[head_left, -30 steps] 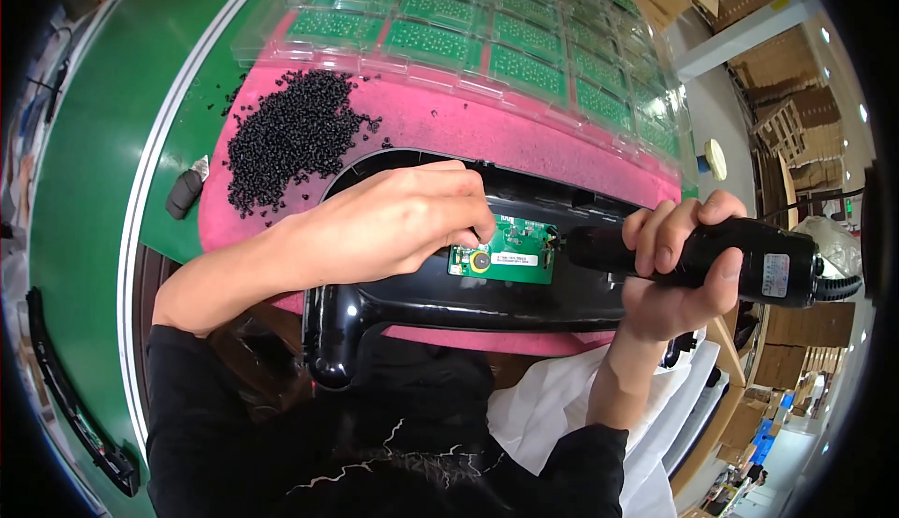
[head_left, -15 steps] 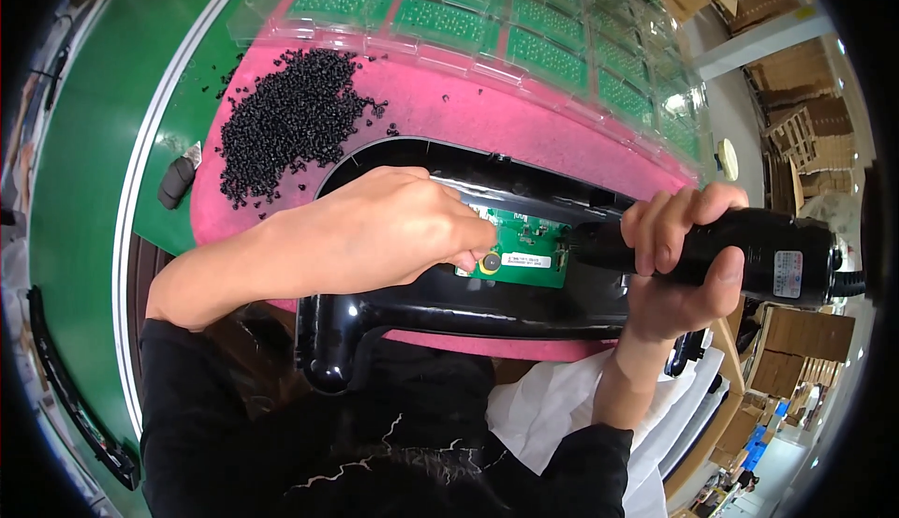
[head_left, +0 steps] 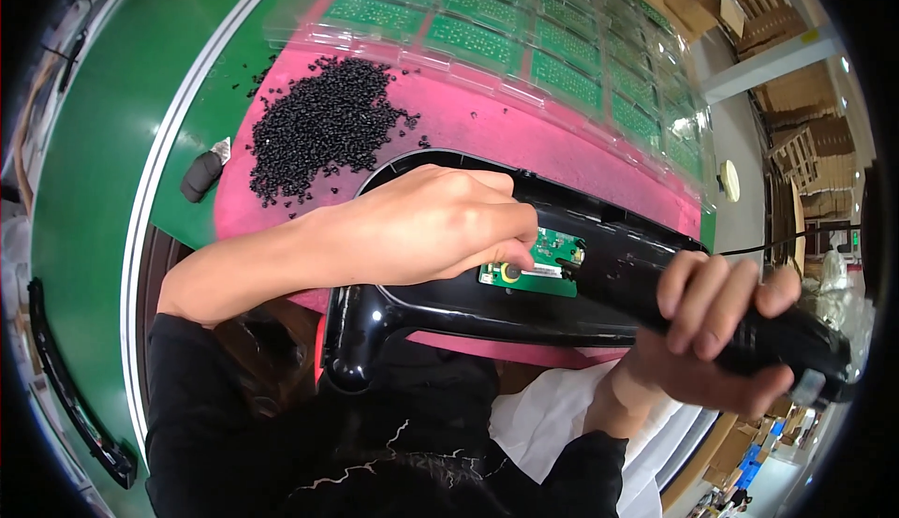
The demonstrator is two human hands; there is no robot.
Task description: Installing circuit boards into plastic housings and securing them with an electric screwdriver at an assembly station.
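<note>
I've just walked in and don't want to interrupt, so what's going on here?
A person's right hand grips a black handheld tool, its narrow tip at the right end of a green circuit board. The left hand is over the board, fingers curled; anything in them is hidden. The board sits inside a black housing on a pink mat, with a heap of small black pieces beyond.

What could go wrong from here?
1. The black tool reaches over the green circuit board; a slip might scratch it.
2. The left hand is close to the tool's front end and could get jabbed.
3. Small black pieces lie loose near the black housing; a stray might drop in.
</note>
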